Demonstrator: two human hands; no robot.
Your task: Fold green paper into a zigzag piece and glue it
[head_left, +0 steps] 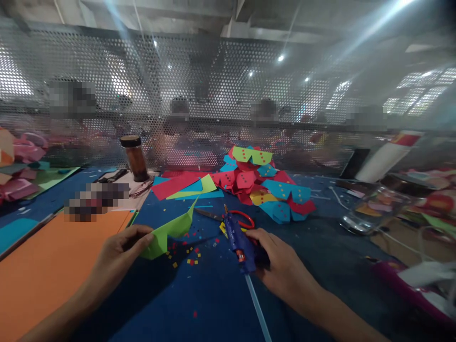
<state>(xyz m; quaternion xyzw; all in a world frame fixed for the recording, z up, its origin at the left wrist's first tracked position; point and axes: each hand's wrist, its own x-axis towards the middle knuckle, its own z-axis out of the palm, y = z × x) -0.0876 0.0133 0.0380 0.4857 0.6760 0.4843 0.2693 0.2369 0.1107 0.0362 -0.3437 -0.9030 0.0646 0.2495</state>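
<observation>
Green paper in left hand: pinched at one end between thumb and fingers, closed down to sheet thickness. Held up over middle of blue tabletop, with a notch in lower side and far tip rising to a point. Blue glue gun in right hand: gripped with curled fingers, can't tell fingertip placement behind the body. Points nozzle toward far edge, trails clear glue stick toward near edge. Behind gun, red-handled scissors; can't tell if touching. Beside green paper, small coloured squares scattered. Toward far edge, pile of dotted paper cutouts, with loose coloured sheets just left of it. Farther left near same edge, brown jar, upright, black lid on. Toward left edge, orange sheets lying flat. Beyond far edge, perforated metal screen.
</observation>
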